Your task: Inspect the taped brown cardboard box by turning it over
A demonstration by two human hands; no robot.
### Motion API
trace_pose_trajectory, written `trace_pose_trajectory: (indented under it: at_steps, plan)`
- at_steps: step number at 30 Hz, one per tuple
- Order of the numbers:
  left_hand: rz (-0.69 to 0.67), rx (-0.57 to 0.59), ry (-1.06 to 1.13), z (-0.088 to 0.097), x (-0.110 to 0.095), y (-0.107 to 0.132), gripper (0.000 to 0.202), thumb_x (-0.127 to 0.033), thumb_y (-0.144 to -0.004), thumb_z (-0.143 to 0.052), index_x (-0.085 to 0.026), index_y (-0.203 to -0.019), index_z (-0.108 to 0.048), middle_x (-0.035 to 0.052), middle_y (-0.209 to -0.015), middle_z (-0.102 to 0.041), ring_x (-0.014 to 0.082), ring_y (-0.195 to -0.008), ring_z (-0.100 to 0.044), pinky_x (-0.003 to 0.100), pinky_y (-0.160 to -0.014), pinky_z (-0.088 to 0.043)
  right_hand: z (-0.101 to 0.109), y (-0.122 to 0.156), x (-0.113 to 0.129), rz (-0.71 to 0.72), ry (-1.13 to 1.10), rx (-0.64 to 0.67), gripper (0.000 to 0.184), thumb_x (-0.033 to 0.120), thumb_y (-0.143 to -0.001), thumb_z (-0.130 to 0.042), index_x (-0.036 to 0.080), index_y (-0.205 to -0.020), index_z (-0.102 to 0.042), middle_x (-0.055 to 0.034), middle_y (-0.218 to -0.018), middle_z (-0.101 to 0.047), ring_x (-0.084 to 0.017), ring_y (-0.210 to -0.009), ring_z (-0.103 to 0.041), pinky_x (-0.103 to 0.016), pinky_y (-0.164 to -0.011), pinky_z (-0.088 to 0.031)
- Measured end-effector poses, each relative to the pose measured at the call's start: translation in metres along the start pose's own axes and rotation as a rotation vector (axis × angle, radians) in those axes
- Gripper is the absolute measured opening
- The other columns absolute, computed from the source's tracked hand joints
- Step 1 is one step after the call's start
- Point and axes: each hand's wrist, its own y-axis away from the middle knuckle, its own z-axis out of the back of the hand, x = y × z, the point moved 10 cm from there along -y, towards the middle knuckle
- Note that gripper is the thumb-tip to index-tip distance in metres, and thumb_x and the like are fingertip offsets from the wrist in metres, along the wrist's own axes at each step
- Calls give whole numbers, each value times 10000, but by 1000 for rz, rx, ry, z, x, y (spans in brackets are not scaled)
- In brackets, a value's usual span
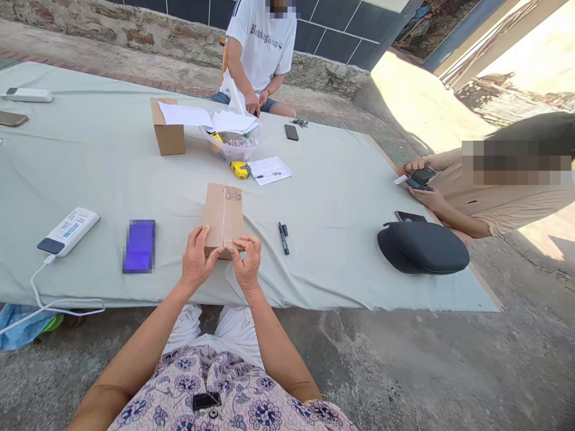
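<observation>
A small brown cardboard box (223,214), taped along its top seam, lies on the pale green cloth (336,203) right in front of me. My left hand (196,258) grips the box's near left corner with fingers and thumb closed on it. My right hand (247,258) is at the near right corner, thumb and fingers pinched together on the box's end, apparently at the tape. A black marker (283,237) lies on the cloth just right of the box.
A power bank with white cable (68,231) and a blue flat item (139,245) lie to the left. Farther back: an open cardboard box (168,129), a clear bowl (233,146), a yellow tape measure (240,170), papers (269,170). A black cap (422,246) is right. Two other people sit nearby.
</observation>
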Motion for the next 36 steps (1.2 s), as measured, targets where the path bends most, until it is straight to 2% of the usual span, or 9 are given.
trace_pose_trajectory:
  at_steps: [3, 7, 10, 13, 18, 21, 27, 32, 36]
  plan:
    - [-28, -10, -15, 1, 1, 0, 640, -572, -967, -512, -198, -1482, -444, 192, -1418, -537, 305, -1324, -555, 471, -1050, -530, 5, 1, -2, 4, -67, 15, 272, 432, -991, -526, 246, -1048, -717, -95, -1087, -616, -203, -1065, -635, -376, -853, -609]
    - [-49, -12, -2, 0, 2, 0, 609, -546, -992, -472, -202, -1493, -436, 188, -1420, -537, 293, -1325, -552, 475, -1088, -503, 14, 2, -7, -27, -173, 33, 263, 365, -1011, -501, 262, -1062, -737, -88, -1150, -678, -194, -1140, -653, -417, -1024, -557]
    - [-29, -4, 16, 0, 2, 0, 613, -558, -994, -457, -198, -1489, -444, 189, -1428, -534, 290, -1341, -544, 462, -1097, -498, 14, 7, -21, -151, -303, 27, 227, 386, -975, -562, 246, -1039, -730, -94, -1179, -693, -200, -1143, -658, -376, -951, -573]
    - [-8, 15, 33, 0, 1, 1, 637, -584, -987, -452, -179, -1480, -456, 195, -1441, -531, 287, -1352, -538, 452, -1114, -486, 10, 19, -44, -313, -364, 9, 317, 463, -927, -597, 227, -1117, -691, -105, -1197, -692, -189, -1023, -671, -350, -870, -575]
    - [20, 52, 74, 0, 4, 1, 661, -617, -979, -441, -193, -1485, -452, 181, -1456, -531, 274, -1374, -519, 463, -1180, -423, -8, 49, -76, -510, -342, 121, 458, 545, -863, -620, 198, -1159, -657, -108, -1160, -696, -181, -964, -664, -351, -869, -561]
    - [10, 41, 129, 2, 3, 3, 648, -601, -978, -464, -193, -1481, -458, 180, -1455, -537, 269, -1379, -514, 461, -1198, -401, -7, 62, -85, -559, -281, 143, 478, 568, -849, -622, 198, -1150, -656, -116, -1188, -685, -186, -998, -662, -353, -880, -561]
    - [109, 21, 338, -2, 14, 10, 638, -621, -966, -477, -215, -1458, -488, 166, -1457, -558, 272, -1403, -501, 446, -1179, -426, 14, 57, -77, -546, -231, 98, 466, 540, -887, -591, 200, -1200, -653, -131, -1267, -674, -203, -1066, -663, -404, -963, -555]
    - [332, 85, 577, -25, 41, 23, 677, -646, -967, -444, -221, -1495, -448, 155, -1552, -495, 260, -1365, -554, 395, -1077, -519, 45, 31, -53, -400, -100, 8, 342, 486, -911, -595, 228, -1110, -698, -116, -1255, -646, -210, -1185, -617, -335, -858, -574]
    - [460, 108, 403, -28, 65, 32, 490, -511, -984, -475, -176, -1309, -624, 148, -1355, -660, 254, -1275, -604, 428, -1095, -493, 49, 18, -35, -280, 5, 17, 254, 429, -926, -604, 228, -1022, -728, -109, -1209, -637, -204, -1153, -625, -292, -762, -564]
